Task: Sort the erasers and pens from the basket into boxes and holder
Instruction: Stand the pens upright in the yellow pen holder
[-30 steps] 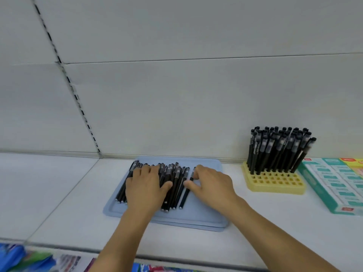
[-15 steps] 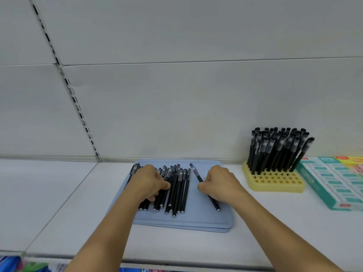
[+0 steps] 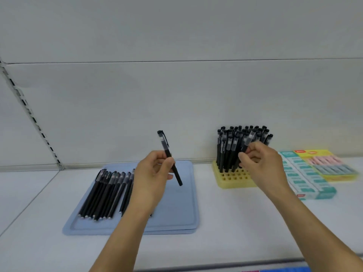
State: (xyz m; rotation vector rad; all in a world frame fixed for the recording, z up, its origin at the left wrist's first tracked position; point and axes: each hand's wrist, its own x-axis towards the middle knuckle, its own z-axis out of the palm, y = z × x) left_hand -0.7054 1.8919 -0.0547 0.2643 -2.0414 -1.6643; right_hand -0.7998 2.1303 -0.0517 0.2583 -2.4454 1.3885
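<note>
Both forearms reach forward — left hand [image 3: 155,173] raised, fingers [image 3: 170,161] curled in a pinch; right hand [image 3: 261,163] likewise pinching, further right.

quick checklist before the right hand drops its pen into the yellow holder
1. Right hand grips its pen with curled fingers: ok.
2. Yellow holder has empty holes in its front rows: ok.
3. Pen tip lined up over a free hole: cannot tell, the hand hides the lower end.
4. Pen pointing cap up like the pens in the holder: ok, though it leans.
5. Left hand holds a second pen above the blue tray, away from the holder: ok.
6. More pens on the tray left to sort: ok, a row lies there.
</note>
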